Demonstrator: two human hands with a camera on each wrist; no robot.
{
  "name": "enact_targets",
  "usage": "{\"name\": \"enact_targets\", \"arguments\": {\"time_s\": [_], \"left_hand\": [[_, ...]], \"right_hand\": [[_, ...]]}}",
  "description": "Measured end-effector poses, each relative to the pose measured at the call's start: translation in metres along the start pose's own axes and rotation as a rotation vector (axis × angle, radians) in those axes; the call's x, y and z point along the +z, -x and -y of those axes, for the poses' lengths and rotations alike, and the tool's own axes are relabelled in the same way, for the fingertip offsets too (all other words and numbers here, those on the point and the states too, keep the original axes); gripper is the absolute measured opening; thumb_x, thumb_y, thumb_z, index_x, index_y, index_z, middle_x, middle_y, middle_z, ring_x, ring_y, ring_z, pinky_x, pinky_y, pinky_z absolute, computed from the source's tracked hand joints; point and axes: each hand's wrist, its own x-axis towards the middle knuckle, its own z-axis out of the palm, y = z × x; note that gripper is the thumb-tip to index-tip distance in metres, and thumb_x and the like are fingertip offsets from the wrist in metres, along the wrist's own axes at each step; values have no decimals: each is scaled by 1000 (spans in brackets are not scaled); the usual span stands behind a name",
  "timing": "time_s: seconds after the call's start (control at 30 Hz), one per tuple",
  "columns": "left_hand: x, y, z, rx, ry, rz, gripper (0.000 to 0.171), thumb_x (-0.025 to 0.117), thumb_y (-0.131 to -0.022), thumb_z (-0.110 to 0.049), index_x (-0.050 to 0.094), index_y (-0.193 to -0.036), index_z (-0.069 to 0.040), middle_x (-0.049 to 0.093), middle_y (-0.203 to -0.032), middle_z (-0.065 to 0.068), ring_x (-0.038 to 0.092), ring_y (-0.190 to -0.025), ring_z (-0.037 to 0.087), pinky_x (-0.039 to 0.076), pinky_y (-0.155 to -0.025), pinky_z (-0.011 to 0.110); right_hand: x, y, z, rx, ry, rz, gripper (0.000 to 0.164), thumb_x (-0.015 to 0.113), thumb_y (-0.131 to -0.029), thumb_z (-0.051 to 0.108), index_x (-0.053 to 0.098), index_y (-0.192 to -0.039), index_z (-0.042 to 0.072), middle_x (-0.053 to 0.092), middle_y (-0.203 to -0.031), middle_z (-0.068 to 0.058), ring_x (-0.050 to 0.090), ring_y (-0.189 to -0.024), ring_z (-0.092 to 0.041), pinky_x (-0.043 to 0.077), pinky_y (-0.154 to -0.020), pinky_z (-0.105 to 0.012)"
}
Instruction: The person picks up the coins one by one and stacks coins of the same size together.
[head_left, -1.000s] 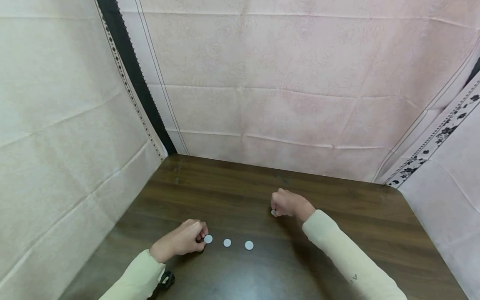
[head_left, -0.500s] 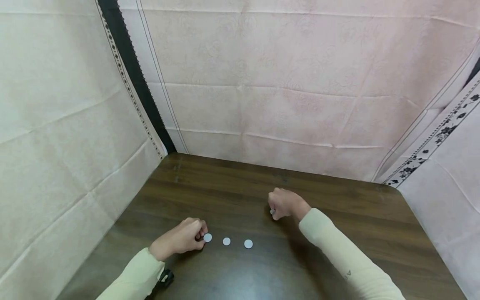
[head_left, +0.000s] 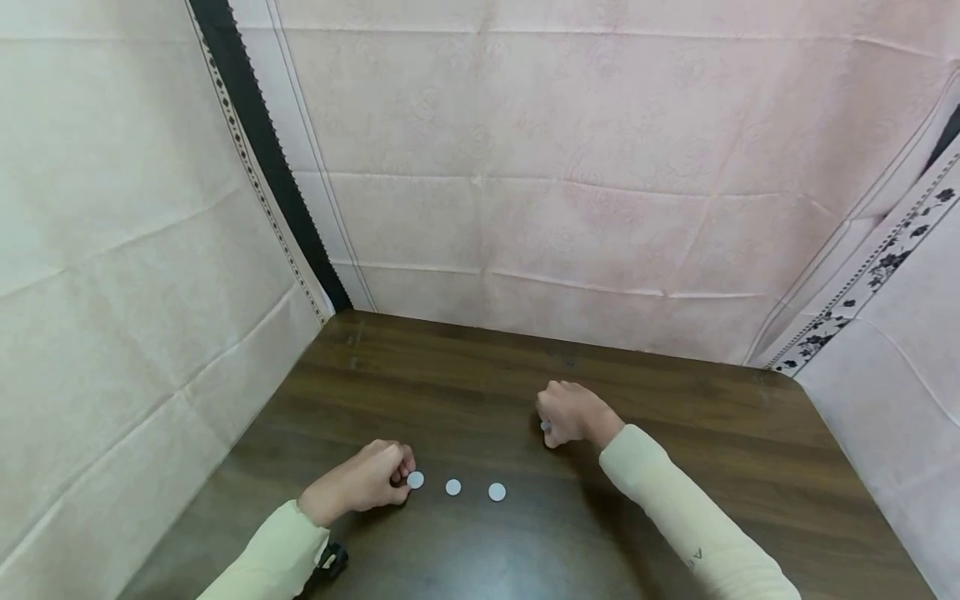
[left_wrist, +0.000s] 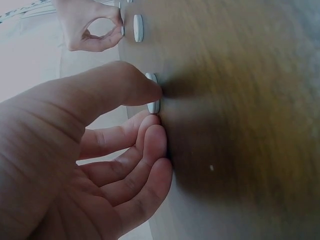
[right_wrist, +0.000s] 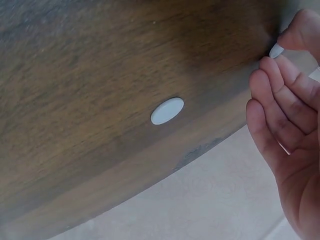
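Observation:
Near the left end of a short row, my left hand (head_left: pixel 362 481) pinches a small flat white disc (left_wrist: pixel 153 93) by its edges with thumb and forefinger. The disc stays on the wooden table, and the other fingers are loosely curled. Two similar discs lie to its right, a nearer middle disc (head_left: pixel 453 487) and a farther disc (head_left: pixel 497 492). Farther back on the right, my right hand (head_left: pixel 573 414) holds another white disc (right_wrist: pixel 276 51) between finger and thumb at the tabletop; in the head view the hand partly covers it.
The brown wooden table (head_left: pixel 420 367) reaches back to a hanging pale cloth (head_left: pixel 525 217). More cloth closes off the left side (head_left: pixel 165 275) and right side (head_left: pixel 892 392). A loose white disc (right_wrist: pixel 167 111) lies on the table in the right wrist view.
The right hand has shifted slightly left and nearer, and its thumb now sits in front of its disc. The left hand and the row of discs look unmoved.

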Motion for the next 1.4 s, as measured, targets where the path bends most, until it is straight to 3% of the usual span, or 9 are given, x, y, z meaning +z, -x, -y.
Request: {"name": "enact_targets", "arguments": {"time_s": [0.3,0.57,0.9,1.1,1.4], "left_hand": [[3,-1,1,17,-10,-11,14,79,-83,-3,68,-91,-6,64,-85,-1,57,-76,3,53,-69,22],[2,-1,1,18,-10,-11,14,78,-83,-3,68,-91,-6,64,-84,-2,57,-76,2,53,-68,21],[2,1,0,-13,14,9,14,79,-84,-3,68,-93,-6,64,-87,-1,57,-77,5,53,-68,23],[1,0,1,3,-1,-8,14,79,-83,-3,68,-91,-7,63,-84,-3,57,-76,4,52,-69,22],[1,1,0,1,-6,-12,14,79,-83,-3,68,-91,-7,63,-84,-3,56,-76,4,52,-68,22]], "right_hand": [[-2,5,0,22,-37,18,48,78,-82,10,41,-55,22,25,-53,13,23,-50,-5,22,-49,-25],[-5,11,2,45,-89,22,28,81,-82,11,59,-68,18,49,-61,12,42,-54,-3,37,-53,-21],[-3,18,6,-26,-166,23,29,78,-79,5,53,-68,15,34,-59,13,26,-52,-3,26,-51,-22],[-2,24,10,-33,-199,17,22,77,-80,5,58,-69,12,31,-55,13,27,-51,-2,27,-49,-21],[4,32,17,-66,-189,6,32,76,-78,5,49,-65,16,23,-56,15,21,-52,-1,22,-50,-21]]}}
